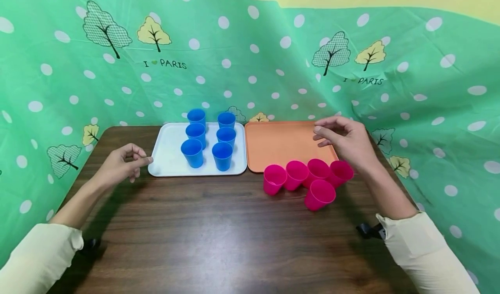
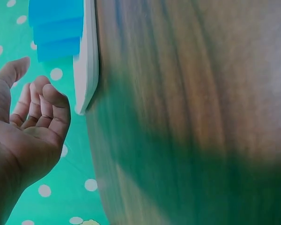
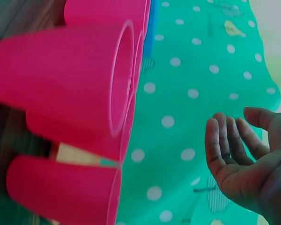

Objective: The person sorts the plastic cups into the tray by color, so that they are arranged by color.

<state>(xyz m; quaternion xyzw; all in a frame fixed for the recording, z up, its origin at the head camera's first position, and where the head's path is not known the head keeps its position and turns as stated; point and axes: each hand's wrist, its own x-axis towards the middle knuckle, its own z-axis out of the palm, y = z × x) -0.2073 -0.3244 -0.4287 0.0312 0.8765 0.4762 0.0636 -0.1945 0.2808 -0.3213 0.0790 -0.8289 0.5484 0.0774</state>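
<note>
My left hand [image 1: 122, 164] hovers beside the left edge of the white tray [image 1: 168, 148], holding nothing, its fingers loosely bent. Several blue cups [image 1: 192, 156] stand upright on that tray in two columns. My right hand [image 1: 348, 141] is raised over the right end of the orange tray [image 1: 283, 143]. Its fingers are loosely bent, and the palm in the right wrist view holds nothing. Several pink cups [image 1: 320, 196] stand upright along the front of the orange tray, most in a row with one nearer me; the right wrist view shows them apart from the hand.
The two trays lie side by side at the back of a dark wooden table [image 1: 203, 233]. Behind it hangs a green dotted cloth [image 1: 242, 46] with printed trees. A black strap-like object [image 1: 369, 231] is by the right sleeve.
</note>
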